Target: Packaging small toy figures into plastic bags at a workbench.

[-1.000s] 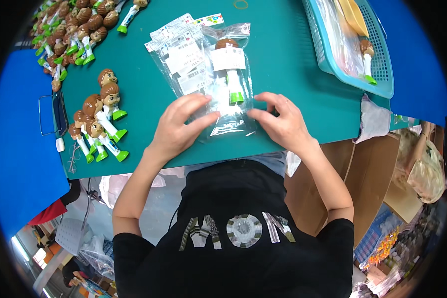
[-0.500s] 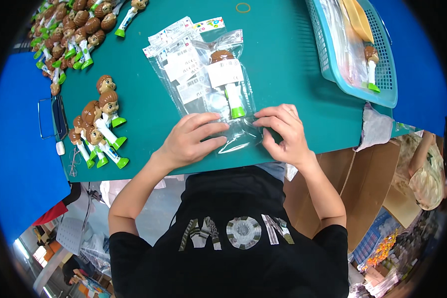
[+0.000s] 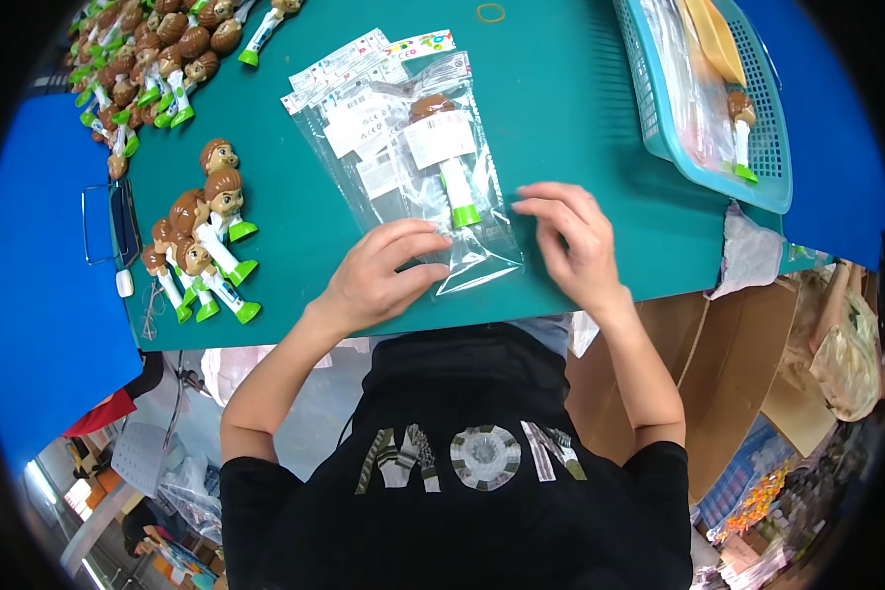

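In front of me lies a clear plastic bag holding a small toy figure with brown hair, a white body and green feet. A white label covers part of the figure. My left hand rests at the bag's lower left edge, its thumb and fingers apart. To the right of the bag, my right hand is clear of the plastic, with loosely bent fingers and nothing in them. More flat clear bags with printed tops and labels are stacked partly beneath the filled one.
Loose toy figures lie in a small group at left, with a large heap beyond. A turquoise basket at right holds plastic bags, a yellow piece and one figure. A rubber band lies at the far edge. Cardboard stands below the table.
My right hand has come off the bag's right edge and moved slightly right. The bag with the figure has shifted a little to the left. My left hand stays by its lower left edge.
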{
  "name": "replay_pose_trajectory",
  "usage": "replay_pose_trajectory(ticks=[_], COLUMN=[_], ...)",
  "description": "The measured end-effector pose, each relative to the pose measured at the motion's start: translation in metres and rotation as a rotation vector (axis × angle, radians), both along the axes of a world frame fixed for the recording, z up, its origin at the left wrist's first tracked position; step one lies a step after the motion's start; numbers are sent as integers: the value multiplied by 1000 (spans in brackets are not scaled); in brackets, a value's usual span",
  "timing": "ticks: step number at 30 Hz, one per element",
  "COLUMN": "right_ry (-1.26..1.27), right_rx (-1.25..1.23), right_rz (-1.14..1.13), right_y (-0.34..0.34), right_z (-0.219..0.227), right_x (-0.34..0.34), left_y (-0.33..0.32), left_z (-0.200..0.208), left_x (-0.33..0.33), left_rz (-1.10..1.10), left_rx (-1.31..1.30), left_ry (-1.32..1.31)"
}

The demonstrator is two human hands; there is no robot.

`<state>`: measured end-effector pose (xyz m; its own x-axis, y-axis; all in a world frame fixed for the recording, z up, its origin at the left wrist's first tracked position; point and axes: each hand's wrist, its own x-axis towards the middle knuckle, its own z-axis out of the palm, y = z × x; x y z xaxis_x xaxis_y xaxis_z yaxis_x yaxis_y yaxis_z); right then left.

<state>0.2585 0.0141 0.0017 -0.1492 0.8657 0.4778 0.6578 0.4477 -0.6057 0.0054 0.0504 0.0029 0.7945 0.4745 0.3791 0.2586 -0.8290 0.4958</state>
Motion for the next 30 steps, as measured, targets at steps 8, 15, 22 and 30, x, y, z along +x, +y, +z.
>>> replay_pose_trajectory(ticks=[8, 15, 22, 30], right_ry=[-225, 45, 390, 464], right_rx=[62, -22, -289, -420], right_rz=[290, 227, 237, 242], right_y=[-3, -7, -21, -26], right_z=[3, -2, 1, 7], right_x=[7, 6, -5, -15], left_y=[-1, -2, -24, -36], left_z=[0, 0, -3, -3], left_x=[-5, -16, -11, 1], left_rz=[5, 39, 225, 308], left_rx=[-16, -13, -434, -771], left_ry=[-75, -48, -334, -583])
